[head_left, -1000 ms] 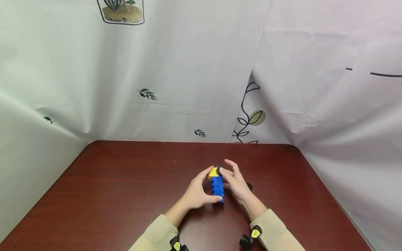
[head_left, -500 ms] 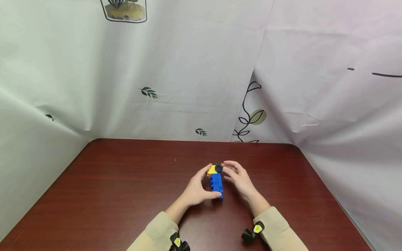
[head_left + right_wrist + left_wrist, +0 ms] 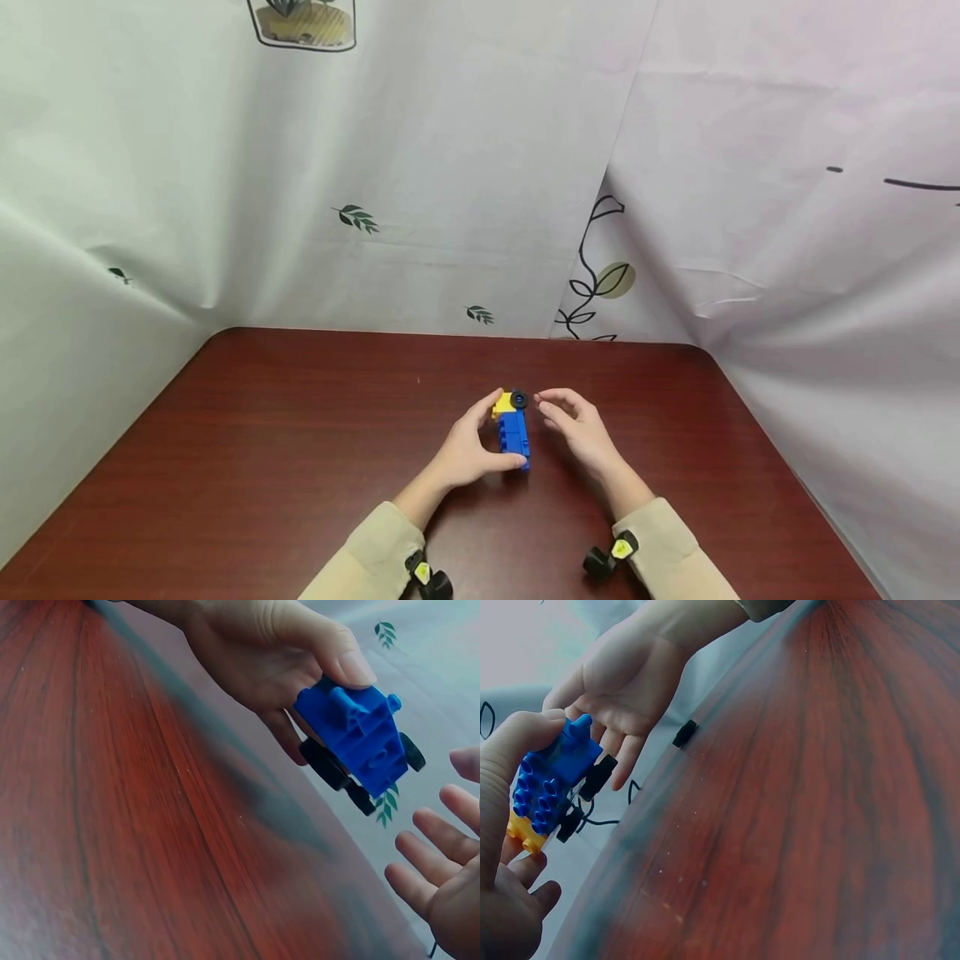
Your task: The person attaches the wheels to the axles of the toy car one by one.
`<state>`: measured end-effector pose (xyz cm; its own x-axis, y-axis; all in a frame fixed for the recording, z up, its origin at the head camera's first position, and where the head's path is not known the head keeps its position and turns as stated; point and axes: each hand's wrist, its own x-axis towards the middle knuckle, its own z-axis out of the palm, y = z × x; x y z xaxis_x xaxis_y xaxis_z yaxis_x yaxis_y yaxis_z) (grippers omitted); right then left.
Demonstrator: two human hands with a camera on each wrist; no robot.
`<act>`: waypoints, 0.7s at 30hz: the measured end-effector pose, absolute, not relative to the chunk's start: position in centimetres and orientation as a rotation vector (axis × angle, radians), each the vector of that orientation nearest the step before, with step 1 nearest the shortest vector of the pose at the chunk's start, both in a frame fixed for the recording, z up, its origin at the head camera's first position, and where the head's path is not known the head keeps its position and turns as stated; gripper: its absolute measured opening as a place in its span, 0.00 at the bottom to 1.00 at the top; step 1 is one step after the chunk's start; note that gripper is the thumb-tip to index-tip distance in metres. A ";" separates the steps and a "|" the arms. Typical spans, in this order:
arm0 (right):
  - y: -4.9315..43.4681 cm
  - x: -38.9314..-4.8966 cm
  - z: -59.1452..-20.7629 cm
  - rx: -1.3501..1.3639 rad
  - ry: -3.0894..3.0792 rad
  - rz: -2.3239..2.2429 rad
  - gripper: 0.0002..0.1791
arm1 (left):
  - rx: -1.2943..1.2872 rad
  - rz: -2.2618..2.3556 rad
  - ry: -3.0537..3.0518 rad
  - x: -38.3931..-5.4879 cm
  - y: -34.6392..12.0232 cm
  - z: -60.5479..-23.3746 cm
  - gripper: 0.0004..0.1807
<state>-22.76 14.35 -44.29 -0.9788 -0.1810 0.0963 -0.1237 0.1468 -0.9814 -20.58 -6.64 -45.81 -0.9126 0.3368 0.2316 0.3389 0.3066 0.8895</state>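
My left hand (image 3: 463, 452) grips a toy vehicle (image 3: 513, 433) built of blue and yellow blocks, thumb on the near blue end and fingers at the yellow end. Held above the table, it shows a black wheel (image 3: 518, 400) at its far end. Its blue underside (image 3: 367, 739) and several black wheels show in the right wrist view, one of them a front wheel (image 3: 324, 763). Just right of the toy, my right hand (image 3: 585, 429) has loosely bent, parted fingers. Nothing shows between them in the right wrist view, where that hand (image 3: 450, 862) stands apart from the toy.
A reddish-brown wooden table (image 3: 300, 442) lies beneath both hands. A small black piece (image 3: 685, 733) appears near the table's edge in the left wrist view. Behind the table hangs a pale curtain (image 3: 450, 167) with leaf prints. Each cuff carries a black wrist camera (image 3: 600, 562).
My right hand has let go of the black wheel and drawn back to the right. The toy has shifted slightly away and left, with the wheel's face now uncovered.
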 end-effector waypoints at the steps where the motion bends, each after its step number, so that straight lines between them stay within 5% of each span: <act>1: 14.5 -22.7 -44.3 -0.323 2.359 -1.987 0.19 | -0.658 -1.728 -2.540 -20.6 -6.6 -45.8 0.53; 21: 18.3 -23.2 -43.8 -0.398 2.621 -1.844 0.17 | -0.639 -1.712 -2.572 -20.5 -6.8 -45.9 0.54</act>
<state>-23.18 18.26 -43.81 -0.9659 -0.1497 0.2111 -0.2493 0.3190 -0.9144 -20.48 -6.83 -45.85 -0.9179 0.3375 0.2085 0.3227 0.3295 0.8873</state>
